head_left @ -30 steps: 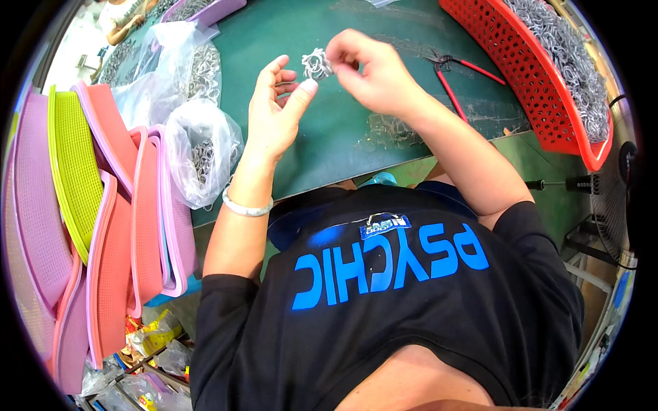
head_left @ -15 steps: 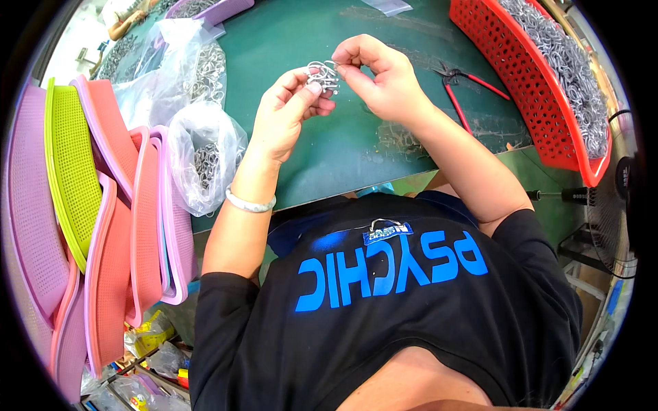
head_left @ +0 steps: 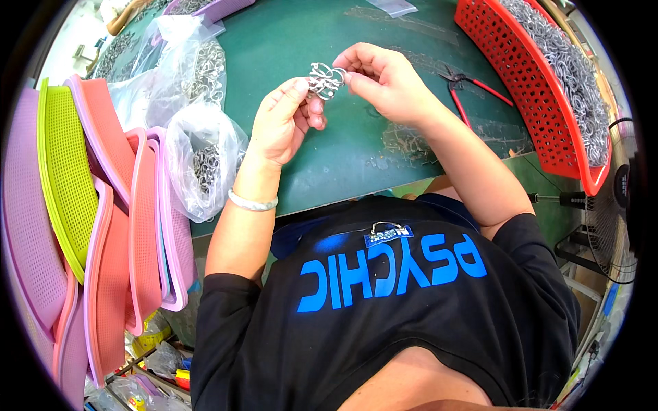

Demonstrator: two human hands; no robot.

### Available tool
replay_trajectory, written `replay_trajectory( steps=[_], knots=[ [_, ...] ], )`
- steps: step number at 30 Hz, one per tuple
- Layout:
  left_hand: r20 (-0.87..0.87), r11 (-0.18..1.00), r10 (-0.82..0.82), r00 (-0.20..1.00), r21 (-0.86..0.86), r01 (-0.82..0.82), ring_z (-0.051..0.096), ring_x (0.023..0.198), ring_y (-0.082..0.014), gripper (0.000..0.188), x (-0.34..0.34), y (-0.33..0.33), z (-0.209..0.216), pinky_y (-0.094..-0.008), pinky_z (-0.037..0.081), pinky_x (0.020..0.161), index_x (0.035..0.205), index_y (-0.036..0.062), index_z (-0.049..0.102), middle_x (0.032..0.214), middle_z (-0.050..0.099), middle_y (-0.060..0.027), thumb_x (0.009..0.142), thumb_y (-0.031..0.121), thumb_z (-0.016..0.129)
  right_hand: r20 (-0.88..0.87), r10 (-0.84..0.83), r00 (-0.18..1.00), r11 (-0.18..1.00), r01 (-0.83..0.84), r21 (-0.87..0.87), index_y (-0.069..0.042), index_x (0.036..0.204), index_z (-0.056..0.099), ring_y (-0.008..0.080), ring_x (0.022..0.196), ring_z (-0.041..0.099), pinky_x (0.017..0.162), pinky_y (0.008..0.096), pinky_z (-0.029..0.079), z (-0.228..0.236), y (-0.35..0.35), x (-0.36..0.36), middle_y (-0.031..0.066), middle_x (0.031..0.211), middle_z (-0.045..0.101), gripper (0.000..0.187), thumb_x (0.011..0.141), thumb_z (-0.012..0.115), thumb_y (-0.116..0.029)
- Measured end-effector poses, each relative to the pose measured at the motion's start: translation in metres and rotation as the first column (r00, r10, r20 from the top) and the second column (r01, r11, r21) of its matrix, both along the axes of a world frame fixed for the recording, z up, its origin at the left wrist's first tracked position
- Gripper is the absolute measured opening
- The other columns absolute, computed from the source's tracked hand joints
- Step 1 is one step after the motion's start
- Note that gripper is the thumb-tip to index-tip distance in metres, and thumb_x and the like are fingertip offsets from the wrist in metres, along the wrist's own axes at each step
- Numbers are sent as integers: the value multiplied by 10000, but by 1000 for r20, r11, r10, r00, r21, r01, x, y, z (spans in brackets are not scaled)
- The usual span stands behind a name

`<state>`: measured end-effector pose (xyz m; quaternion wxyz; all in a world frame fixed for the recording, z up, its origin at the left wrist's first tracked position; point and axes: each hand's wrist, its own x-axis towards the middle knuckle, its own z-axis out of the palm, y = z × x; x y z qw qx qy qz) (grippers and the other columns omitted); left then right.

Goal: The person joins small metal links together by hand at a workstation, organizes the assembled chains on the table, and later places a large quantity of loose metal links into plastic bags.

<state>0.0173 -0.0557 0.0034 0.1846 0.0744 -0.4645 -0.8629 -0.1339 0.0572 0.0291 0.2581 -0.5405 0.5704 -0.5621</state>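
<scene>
Stacked perforated baskets [head_left: 113,264], purple, lime and coral; one clear plastic bag [head_left: 184,144], metal pieces inside; one pale bracelet [head_left: 252,204] on the wrist of the left hand [head_left: 282,123], its thumb and fingers gripping the left side of a cluster of silver metal pieces [head_left: 325,81]; said cluster held between both hands, above the green table [head_left: 329,164]. Right hand [head_left: 387,85], thumb and forefinger pinching the cluster's right edge, remaining fingers curled; red-handled pliers [head_left: 457,80] lying on the table, handles spread; one red perforated basket [head_left: 528,89], heaped with grey metal pieces [head_left: 562,68]; one fan [head_left: 606,236], partly visible.
</scene>
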Motion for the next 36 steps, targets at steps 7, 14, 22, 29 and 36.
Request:
replay_trajectory(
  steps=[7,14,22,29,36],
  knots=[
    [196,969,211,958,-168,-179,496,567,-122,303,-1,1,1,-253,416,552,1010,24,527,694,527,-31,893,290,441,-221,5,975,965,53,258,23,756,579,159,576,519,557,308,420,7,-8,-9,93,649,556,124,740,561,-99],
    [267,829,531,804,-358,-429,512,576,-93,245,0,-4,0,-210,415,534,1012,26,535,741,541,-18,868,221,502,-638,-426,642,871,102,-480,-34,702,546,257,760,524,640,353,427,-8,-34,-20,94,822,539,54,658,570,-53],
    [253,793,567,784,-424,-437,496,596,-77,201,2,-4,-2,-199,405,554,973,19,552,756,546,-12,849,176,526,-917,-142,372,989,8,-149,-22,631,508,296,725,498,643,356,418,-15,-40,-32,101,770,529,68,604,568,-34],
    [299,803,548,781,-449,-392,499,611,-78,191,4,-3,-3,-201,406,564,974,18,559,758,547,-6,831,142,534,-837,-212,504,971,14,-238,-39,652,529,265,773,523,693,372,413,-8,-37,-28,75,804,549,73,607,585,-49],
    [276,797,519,809,-497,-342,511,659,-75,215,2,-7,-5,-200,411,592,993,11,557,785,559,-8,812,127,544,-887,136,442,990,-27,139,-6,693,550,316,757,545,641,346,448,-10,-37,-27,136,796,568,73,643,547,-60]
  ],
)
